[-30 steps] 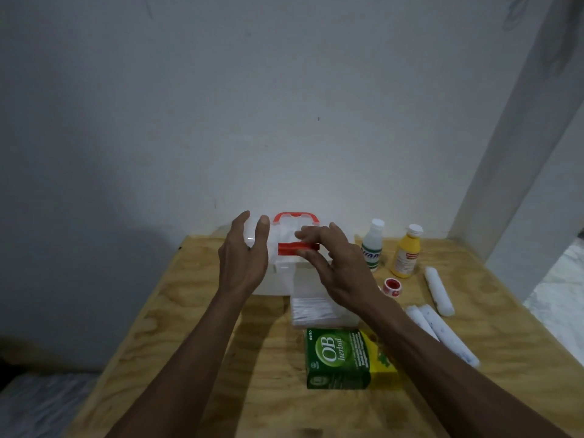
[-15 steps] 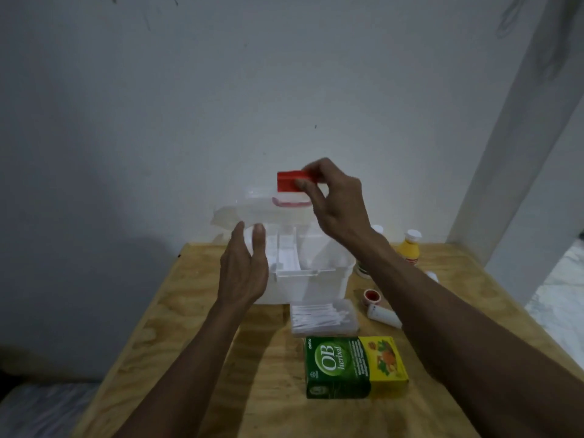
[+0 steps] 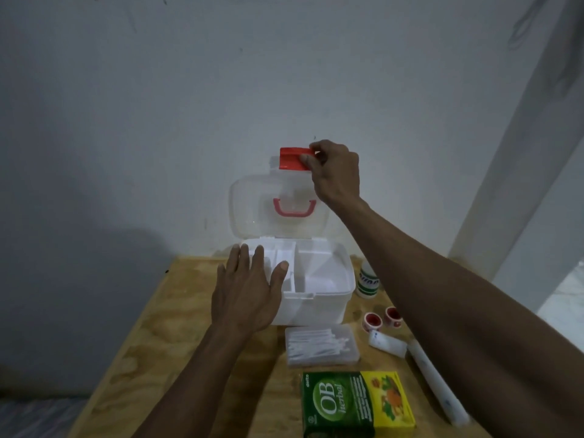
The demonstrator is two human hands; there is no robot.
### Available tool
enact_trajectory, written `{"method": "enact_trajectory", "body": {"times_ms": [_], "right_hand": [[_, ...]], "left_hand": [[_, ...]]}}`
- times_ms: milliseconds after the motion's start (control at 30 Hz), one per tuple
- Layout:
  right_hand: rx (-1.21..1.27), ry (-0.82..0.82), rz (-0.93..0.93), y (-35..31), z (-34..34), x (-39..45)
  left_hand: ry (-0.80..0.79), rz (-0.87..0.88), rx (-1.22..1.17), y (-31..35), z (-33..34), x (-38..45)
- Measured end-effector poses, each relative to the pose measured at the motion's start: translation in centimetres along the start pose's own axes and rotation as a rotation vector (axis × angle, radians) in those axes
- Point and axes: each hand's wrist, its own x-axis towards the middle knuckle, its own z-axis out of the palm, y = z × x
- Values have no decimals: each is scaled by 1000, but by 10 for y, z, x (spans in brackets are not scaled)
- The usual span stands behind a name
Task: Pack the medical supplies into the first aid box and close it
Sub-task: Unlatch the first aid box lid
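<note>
The white first aid box (image 3: 319,306) sits on the plywood tabletop (image 3: 177,327) close to the wall, its clear lid (image 3: 252,213) swung up and standing nearly upright behind the body; a red carry handle (image 3: 294,207) shows through the lid, and the white divided tray (image 3: 286,267) inside lies exposed, with nothing in it that can be made out; the right hand (image 3: 336,172) is raised above the box, its fingers pinched closed on the red latch (image 3: 292,158) at the lid's top edge; the left hand (image 3: 249,292) is open with fingers spread, resting against the box's front left corner, the fingertips reaching over the rim; the supplies lie outside the box on the tabletop; a clear case of cotton swabs (image 3: 320,347) sits just in front of the box; nearer the camera lies a green and yellow medicine carton (image 3: 357,403); to the right of the box stands a white bottle with a green label (image 3: 368,284), partly hidden by the right forearm; two small red-centred tape rolls (image 3: 380,320) lie side by side near it, and just below them lie wrapped white bandage rolls (image 3: 387,343), one long one (image 3: 437,390) running toward the tabletop's near right edge.
</note>
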Motion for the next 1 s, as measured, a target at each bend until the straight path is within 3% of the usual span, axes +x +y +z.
{"method": "enact_trajectory", "body": {"times_ms": [267, 567, 1000], "right_hand": [[-8, 47, -40, 7, 15, -1], [-215, 14, -185, 20, 10, -6], [-214, -37, -143, 16, -1, -11]], "left_hand": [[8, -6, 15, 2, 0, -2], [-3, -20, 0, 0, 0, -1], [-22, -14, 13, 2, -3, -3]]}}
